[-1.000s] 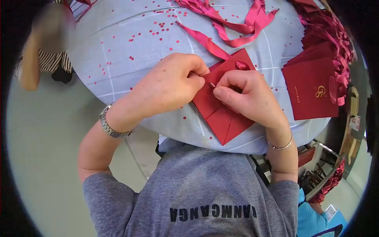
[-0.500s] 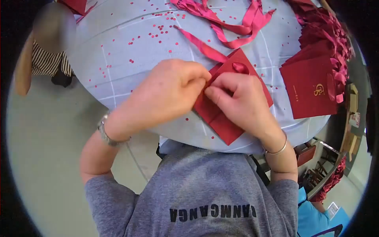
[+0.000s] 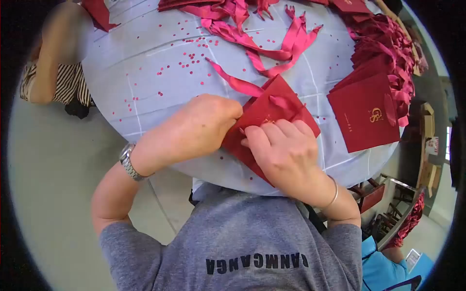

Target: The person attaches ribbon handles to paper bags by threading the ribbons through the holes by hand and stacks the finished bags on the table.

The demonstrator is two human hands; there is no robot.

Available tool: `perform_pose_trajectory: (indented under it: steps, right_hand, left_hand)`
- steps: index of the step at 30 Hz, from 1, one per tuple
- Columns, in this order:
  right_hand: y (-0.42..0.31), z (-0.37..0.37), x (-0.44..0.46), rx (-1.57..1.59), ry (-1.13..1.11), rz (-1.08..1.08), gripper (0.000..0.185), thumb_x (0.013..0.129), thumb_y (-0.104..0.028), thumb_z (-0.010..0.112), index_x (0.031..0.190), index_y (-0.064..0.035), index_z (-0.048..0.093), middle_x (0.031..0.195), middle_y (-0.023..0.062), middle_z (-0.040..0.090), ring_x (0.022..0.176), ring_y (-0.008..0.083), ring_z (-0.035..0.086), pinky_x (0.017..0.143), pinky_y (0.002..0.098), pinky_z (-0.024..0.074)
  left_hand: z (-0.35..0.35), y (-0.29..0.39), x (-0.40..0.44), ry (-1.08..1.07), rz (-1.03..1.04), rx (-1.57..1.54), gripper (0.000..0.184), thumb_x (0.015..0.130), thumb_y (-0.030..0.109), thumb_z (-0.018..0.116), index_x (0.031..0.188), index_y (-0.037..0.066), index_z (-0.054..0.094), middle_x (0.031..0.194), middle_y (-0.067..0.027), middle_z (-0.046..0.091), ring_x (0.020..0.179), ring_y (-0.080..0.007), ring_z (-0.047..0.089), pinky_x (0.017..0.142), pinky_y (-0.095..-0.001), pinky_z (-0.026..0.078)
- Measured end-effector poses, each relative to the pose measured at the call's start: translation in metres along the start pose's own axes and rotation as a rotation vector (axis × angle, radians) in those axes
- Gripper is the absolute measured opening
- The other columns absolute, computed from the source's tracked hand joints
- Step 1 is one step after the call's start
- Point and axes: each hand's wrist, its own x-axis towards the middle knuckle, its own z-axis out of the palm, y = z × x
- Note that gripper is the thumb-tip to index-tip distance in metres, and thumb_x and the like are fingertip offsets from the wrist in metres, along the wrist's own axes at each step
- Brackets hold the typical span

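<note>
A dark red paper gift bag [image 3: 258,112] lies at an angle near the table's front edge. My left hand [image 3: 206,121] is closed at the bag's left edge, its fingertips mostly hidden. Over the bag's lower right part my right hand [image 3: 286,148] has its fingers curled, with the thumb side against the bag. One pink-red ribbon [image 3: 238,85] trails from the bag toward the upper left. A short loop of ribbon [image 3: 280,103] shows on the bag's face, next to some gold print.
Several finished-looking red bags [image 3: 364,114] with ribbons are stacked at the right. Loose ribbons [image 3: 286,53] lie at the back. Small red paper dots [image 3: 191,56] are scattered on the pale tablecloth [image 3: 150,92]. Another person's arm [image 3: 48,68] is at the upper left.
My right hand has moved down and turned palm-down, fingers curled over the bag. My left hand has shifted slightly left and down, apart from the right. More gold print shows.
</note>
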Motion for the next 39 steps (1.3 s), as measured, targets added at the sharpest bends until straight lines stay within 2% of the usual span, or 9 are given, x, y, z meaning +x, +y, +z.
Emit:
perform_pose_trajectory:
  steps: [5,7,8,12,16,18,29,31,39]
  right_hand:
    - [0.004,-0.033,-0.014,-0.019,-0.196,0.048,0.020,0.072,-0.019,0.071,0.088,-0.0092,0.062,0.073,0.0014,0.057,0.071,0.0178,0.057,0.065,0.0319,0.0385]
    - [0.008,-0.040,-0.021,0.078,0.149,-0.013,0.030,0.068,-0.013,0.074,0.096,-0.0071,0.064,0.088,0.0066,0.065,0.081,0.0236,0.059,0.074,0.0341,0.0413]
    - [0.018,-0.036,-0.039,0.151,0.185,-0.006,0.048,0.065,-0.009,0.075,0.111,-0.0038,0.060,0.114,0.0147,0.061,0.099,0.0316,0.057,0.085,0.0384,0.0419]
    - [0.025,-0.007,-0.062,0.238,-0.116,0.354,0.069,0.073,-0.019,0.073,0.132,0.0008,0.043,0.136,0.0187,0.044,0.122,0.0359,0.043,0.098,0.0453,0.0343]
    - [0.027,0.002,-0.067,0.071,-0.215,0.284,0.076,0.081,-0.047,0.061,0.137,0.0010,0.041,0.138,0.0179,0.043,0.124,0.0348,0.041,0.101,0.0456,0.0301]
    - [0.028,0.003,-0.067,0.069,-0.203,0.284,0.075,0.082,-0.046,0.061,0.136,0.0010,0.041,0.138,0.0178,0.043,0.124,0.0346,0.042,0.101,0.0455,0.0301]
    - [0.027,0.003,-0.067,0.073,-0.185,0.291,0.074,0.081,-0.044,0.063,0.136,0.0003,0.043,0.137,0.0173,0.044,0.124,0.0340,0.042,0.101,0.0453,0.0304]
    - [0.026,0.004,-0.068,0.068,-0.170,0.296,0.073,0.081,-0.044,0.063,0.135,0.0002,0.044,0.137,0.0174,0.044,0.124,0.0341,0.042,0.101,0.0453,0.0304]
    - [0.022,0.003,-0.074,0.025,-0.055,0.260,0.070,0.076,-0.035,0.070,0.133,-0.0029,0.048,0.137,0.0172,0.044,0.123,0.0322,0.043,0.099,0.0449,0.0321]
  left_hand:
    - [0.003,-0.003,-0.002,0.032,-0.058,-0.011,0.005,0.083,0.003,0.054,0.084,-0.001,0.056,0.077,-0.0220,0.057,0.075,-0.0418,0.057,0.064,-0.0450,0.046]
    - [0.004,-0.003,-0.001,0.038,-0.088,0.001,0.005,0.083,0.003,0.054,0.084,-0.001,0.056,0.077,-0.0222,0.057,0.076,-0.0422,0.057,0.065,-0.0458,0.046]
    - [0.003,-0.004,-0.001,0.041,-0.089,0.001,0.005,0.083,0.003,0.054,0.084,-0.001,0.056,0.077,-0.0222,0.057,0.076,-0.0422,0.057,0.065,-0.0458,0.046]
    - [0.001,-0.004,-0.001,0.000,-0.098,0.045,0.006,0.081,0.003,0.054,0.081,-0.001,0.057,0.077,-0.0220,0.060,0.077,-0.0407,0.060,0.067,-0.0463,0.048]
    - [-0.010,-0.038,-0.008,0.254,-0.076,0.378,0.009,0.079,0.004,0.054,0.084,0.001,0.061,0.081,-0.0216,0.063,0.082,-0.0391,0.062,0.072,-0.0481,0.049]
    - [-0.044,-0.061,-0.010,0.376,-0.298,0.475,0.011,0.081,0.005,0.055,0.088,0.002,0.063,0.084,-0.0215,0.064,0.082,-0.0391,0.062,0.073,-0.0477,0.048]
    - [-0.044,-0.058,-0.023,0.390,-0.472,0.314,0.013,0.086,0.010,0.057,0.094,0.003,0.065,0.088,-0.0185,0.065,0.086,-0.0381,0.061,0.075,-0.0434,0.048]
    - [-0.032,-0.040,-0.029,0.757,-0.304,0.457,0.017,0.085,0.010,0.060,0.099,0.001,0.063,0.093,-0.0168,0.064,0.090,-0.0373,0.060,0.077,-0.0428,0.048]
    - [0.030,0.010,0.016,0.483,-0.227,0.231,0.017,0.081,0.018,0.066,0.087,0.002,0.063,0.085,-0.0155,0.063,0.083,-0.0333,0.060,0.074,-0.0420,0.047]
